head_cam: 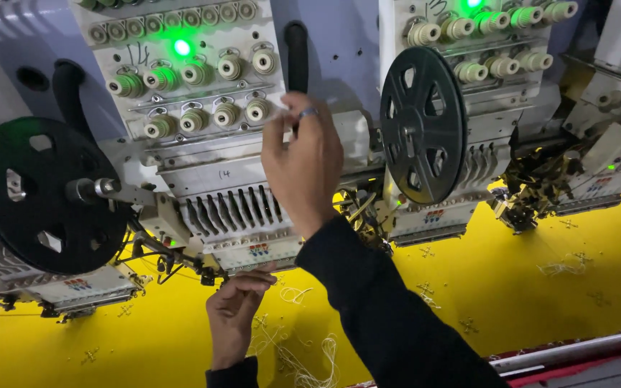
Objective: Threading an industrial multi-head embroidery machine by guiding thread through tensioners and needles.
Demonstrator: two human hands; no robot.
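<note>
My right hand (303, 162) is raised against the white embroidery machine head (203, 165), fingertips pinched together near the lower row of tension knobs (256, 109); it seems to pinch a fine thread, too thin to see clearly. A ring sits on one finger. My left hand (235, 312) is below the head, fingers curled up under the needle case (253, 253), pinching pale thread. Loose white thread (303, 356) lies bunched on the yellow fabric (512, 287) beside that hand.
A black spoked reel (44, 194) hangs at the left and another black spoked reel (422, 122) at the right of the head. A second machine head (497, 65) stands to the right. Green lamps (181, 47) glow. A red frame bar (576, 352) runs along the front.
</note>
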